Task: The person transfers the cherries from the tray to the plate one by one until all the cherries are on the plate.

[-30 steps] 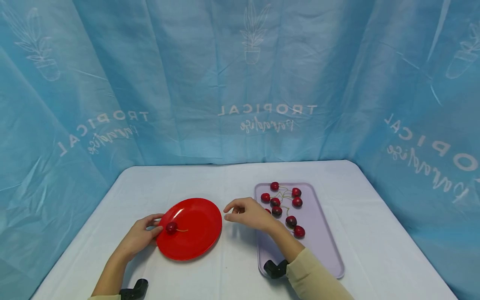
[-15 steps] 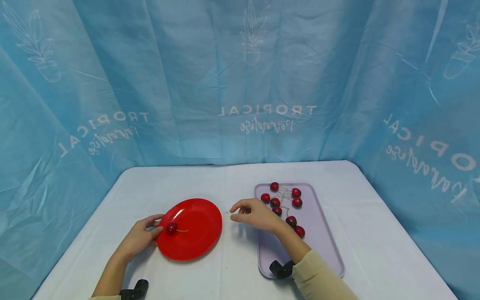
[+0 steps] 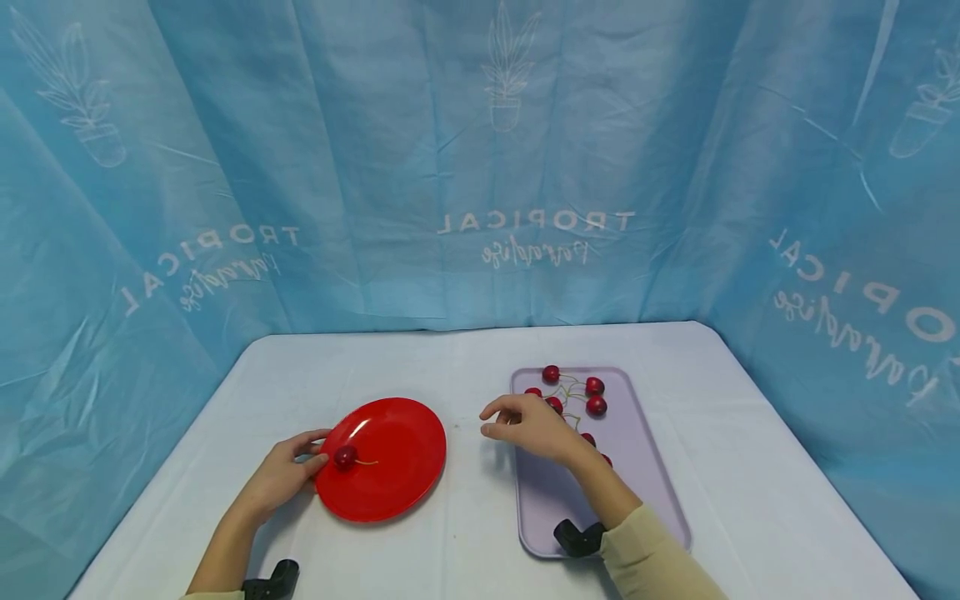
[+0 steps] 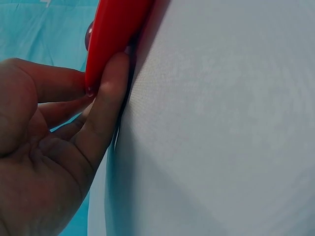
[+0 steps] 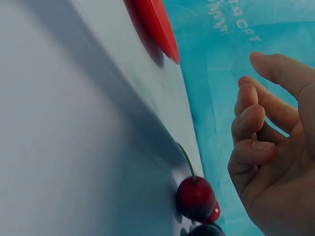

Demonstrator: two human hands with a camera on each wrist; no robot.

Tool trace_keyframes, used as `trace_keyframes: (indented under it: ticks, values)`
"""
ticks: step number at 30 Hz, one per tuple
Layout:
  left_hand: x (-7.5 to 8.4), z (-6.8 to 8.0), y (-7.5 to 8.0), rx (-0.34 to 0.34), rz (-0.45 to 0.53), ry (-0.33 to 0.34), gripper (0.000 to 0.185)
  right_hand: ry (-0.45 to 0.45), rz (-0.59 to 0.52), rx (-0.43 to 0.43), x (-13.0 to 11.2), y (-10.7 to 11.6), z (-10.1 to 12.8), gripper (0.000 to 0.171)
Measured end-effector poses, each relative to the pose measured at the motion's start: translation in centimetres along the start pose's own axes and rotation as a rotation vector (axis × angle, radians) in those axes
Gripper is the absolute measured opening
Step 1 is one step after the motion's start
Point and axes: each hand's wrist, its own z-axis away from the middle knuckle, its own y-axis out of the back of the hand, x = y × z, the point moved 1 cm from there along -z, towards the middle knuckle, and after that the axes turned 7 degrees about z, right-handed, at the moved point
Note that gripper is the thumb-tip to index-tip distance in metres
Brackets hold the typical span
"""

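Observation:
My left hand [image 3: 279, 477] pinches the left rim of a red plate [image 3: 397, 467]. In the left wrist view, one finger lies under the plate's edge and another digit against its upper side. A dark red cherry [image 3: 346, 457] with its stem lies on the plate, close to my left fingers. My right hand [image 3: 534, 427] hovers over the left edge of a pale purple tray [image 3: 637, 467], fingers loosely bent and nothing between them. Several cherries [image 3: 596, 406] with green stems lie at the tray's far end, some hidden behind that hand. One cherry [image 5: 196, 198] shows below it in the right wrist view.
A white cloth covers the table [image 3: 480, 517]; a strip of it separates plate and tray. Blue printed curtain [image 3: 375, 167] hangs behind and along both sides. Each wrist bears a black camera mount [image 3: 579, 539].
My right hand has moved to the right, away from the plate, and now covers more of the cherries. The left hand and the plate have stayed in place.

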Motion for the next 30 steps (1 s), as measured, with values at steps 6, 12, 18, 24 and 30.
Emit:
trace_keyframes:
  ticks: [6,12,18,24,30]
  values:
    - [0.2,0.2,-0.1,0.0,0.012,0.012,0.055,-0.004,-0.006,0.027,0.8,0.4,0.3,0.026]
    - [0.1,0.2,-0.1,-0.009,0.02,0.014,0.053,-0.036,-0.01,0.062,1.0,0.7,0.5,0.03]
    - [0.0,0.1,-0.1,-0.01,0.022,0.018,0.052,-0.044,-0.004,0.059,1.0,1.1,0.9,0.03]
    - [0.3,0.3,-0.1,-0.009,0.02,0.015,0.051,-0.046,0.001,0.073,1.4,1.8,1.4,0.028]
    - [0.3,0.2,-0.1,-0.009,0.029,0.005,0.051,-0.001,0.012,0.083,1.6,2.7,1.7,0.026]
